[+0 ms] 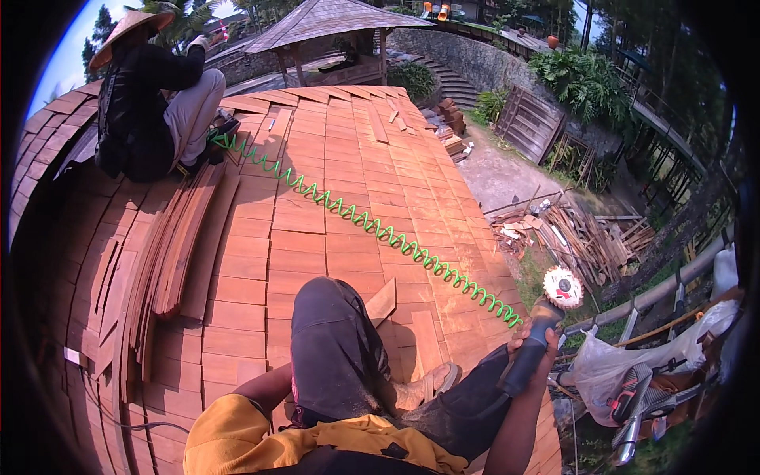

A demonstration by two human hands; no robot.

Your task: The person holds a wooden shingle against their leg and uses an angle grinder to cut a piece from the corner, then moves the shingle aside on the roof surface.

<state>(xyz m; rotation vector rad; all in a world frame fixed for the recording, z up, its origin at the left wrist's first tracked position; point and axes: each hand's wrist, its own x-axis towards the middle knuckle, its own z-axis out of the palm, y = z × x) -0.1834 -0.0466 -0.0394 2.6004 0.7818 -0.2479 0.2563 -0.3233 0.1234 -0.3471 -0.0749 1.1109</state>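
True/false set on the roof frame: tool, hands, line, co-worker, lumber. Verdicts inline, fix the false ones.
1. The right hand grips a dark power tool with a round, toothed disc. True.
2. A red coil crosses the roof. False: the coiled line is green.
3. The co-worker wears a conical hat. True.
4. The left hand is in plain view, holding a board. False: the left hand is out of sight.
5. Long wooden boards lie on the shingles, left of the person's bent left knee. True.
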